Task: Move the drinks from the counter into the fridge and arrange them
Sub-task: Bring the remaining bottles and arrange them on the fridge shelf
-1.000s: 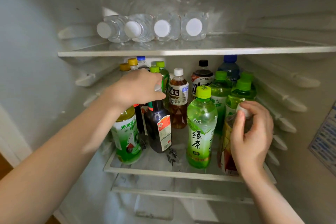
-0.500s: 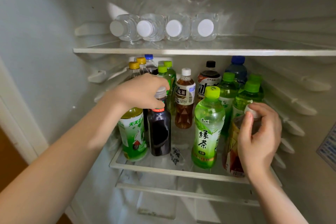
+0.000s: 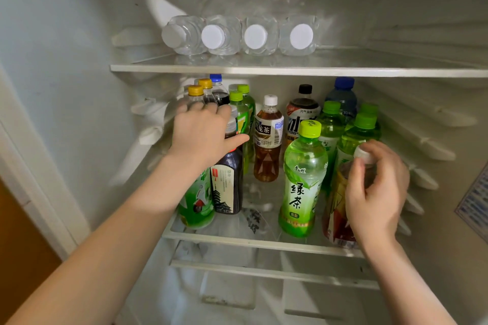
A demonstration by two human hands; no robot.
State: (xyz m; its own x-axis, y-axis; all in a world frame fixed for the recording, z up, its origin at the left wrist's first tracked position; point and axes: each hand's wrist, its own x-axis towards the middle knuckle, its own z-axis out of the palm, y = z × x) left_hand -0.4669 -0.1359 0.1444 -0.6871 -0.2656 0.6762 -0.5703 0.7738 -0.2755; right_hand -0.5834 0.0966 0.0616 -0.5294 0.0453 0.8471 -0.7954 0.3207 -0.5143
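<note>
As the left hand [image 3: 203, 134] lies spread atop the dark bottle [image 3: 228, 187], the right hand [image 3: 377, 192] grips a red-labelled bottle [image 3: 334, 208].

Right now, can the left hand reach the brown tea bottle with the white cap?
Probably yes. The left hand is just left of the brown tea bottle, thumb pointing toward it; nothing stands between thumb and bottle, and the shelf in front is free.

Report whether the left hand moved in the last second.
Yes. The left hand opened and stretched backward, toward the yellow-capped bottles at the back left.
</note>
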